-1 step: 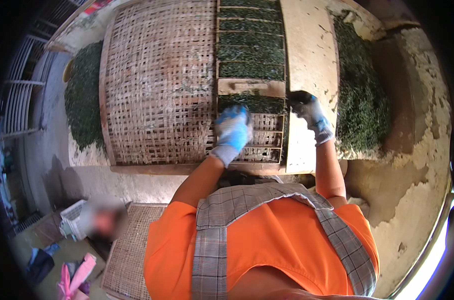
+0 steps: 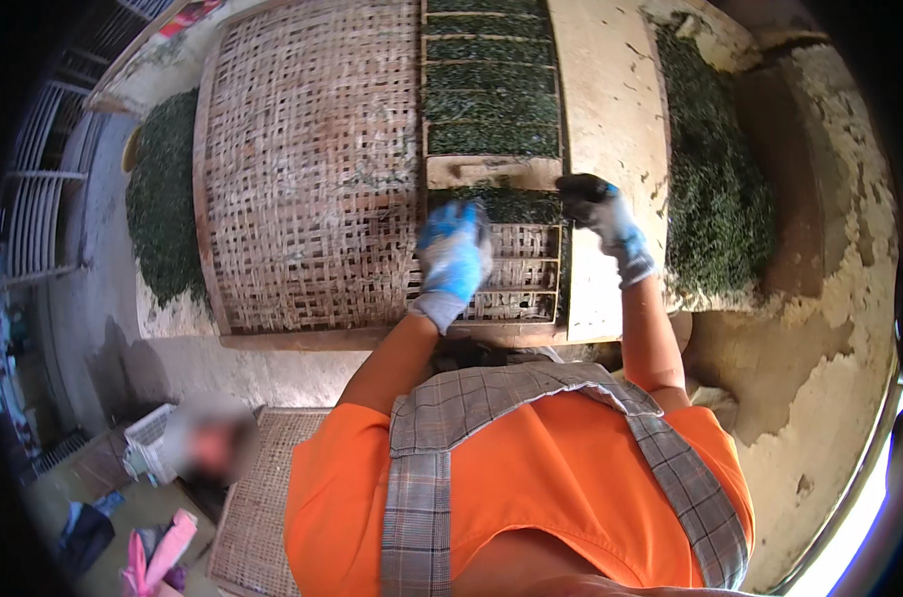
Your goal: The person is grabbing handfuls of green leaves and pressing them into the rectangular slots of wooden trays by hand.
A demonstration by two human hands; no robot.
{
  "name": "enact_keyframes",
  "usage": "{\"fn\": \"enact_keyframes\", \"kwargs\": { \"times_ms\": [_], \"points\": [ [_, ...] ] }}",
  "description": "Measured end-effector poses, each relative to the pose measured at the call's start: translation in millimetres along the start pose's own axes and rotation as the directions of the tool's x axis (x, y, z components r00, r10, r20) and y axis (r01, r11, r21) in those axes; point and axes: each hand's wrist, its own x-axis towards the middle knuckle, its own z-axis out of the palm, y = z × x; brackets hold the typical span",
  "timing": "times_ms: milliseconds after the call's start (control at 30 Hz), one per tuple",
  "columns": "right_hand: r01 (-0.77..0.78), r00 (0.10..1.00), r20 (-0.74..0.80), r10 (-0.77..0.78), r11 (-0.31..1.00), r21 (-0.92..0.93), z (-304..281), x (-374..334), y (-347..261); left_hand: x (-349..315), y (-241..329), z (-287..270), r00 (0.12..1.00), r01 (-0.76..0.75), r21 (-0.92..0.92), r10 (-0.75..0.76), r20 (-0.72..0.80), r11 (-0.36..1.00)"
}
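My left hand (image 2: 451, 251), in a blue and grey work glove, is at the left edge of a slatted frame (image 2: 516, 261). Its fingertips are beside a strip of dark green shreds (image 2: 521, 207), smeared by motion. My right hand (image 2: 606, 219), gloved in grey and blue with dark fingertips, is at the frame's right edge, partly over a pale board (image 2: 599, 298). Its fingers are bent, but what they hold, if anything, is hidden. Across the frame lies a short wooden bar (image 2: 493, 171). Green shreds fill the sections beyond the bar; woven mesh shows through the nearer ones.
A large woven tray (image 2: 312, 179) with a wooden rim lies left of the frame. Heaps of green shreds stand at the far left (image 2: 161, 199) and at the right (image 2: 715, 189). Behind, at lower left, are another woven tray (image 2: 263, 497), a white basket (image 2: 151, 438) and pink cloth (image 2: 168, 552).
Both hands have shifted slightly to the left in the picture, and the frame and bar appear a little further left as well. Nothing is visibly taken up or let go.
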Motion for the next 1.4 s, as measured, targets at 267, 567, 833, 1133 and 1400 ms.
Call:
{"fn": "enact_keyframes", "kwargs": {
  "times_ms": [267,567,833,1133,1400],
  "points": [
    [-0.295,0.881,-0.472,-0.014,0.765,-0.573,51.8,23.4,36.9,21.1,-54.2,18.3,0.872,-0.012,-0.021,0.0,-0.489,1.0],
    [0.103,0.955,0.087,-0.283,0.043,-0.994,196.7,84.0,14.8,7.0,-79.2,20.0,0.592,0.144,-0.202,-0.248,-0.767,0.969],
    [-0.231,0.927,-0.268,-0.264,0.16,-0.96,117.9,30.6,16.5,-1.2,-87.0,25.9,0.834,-0.117,-0.081,0.054,-0.549,0.99],
    [0.006,0.857,-0.023,-0.514,0.055,-0.998,98.7,45.5,-27.5,26.2,-57.4,47.7,0.967,0.184,0.067,-0.169,-0.192,0.981],
    [0.22,0.925,0.232,-0.3,-0.072,-0.973,89.0,29.1,32.6,19.9,-81.3,67.2,0.828,-0.153,-0.104,0.069,-0.556,0.983]
  ]
}}
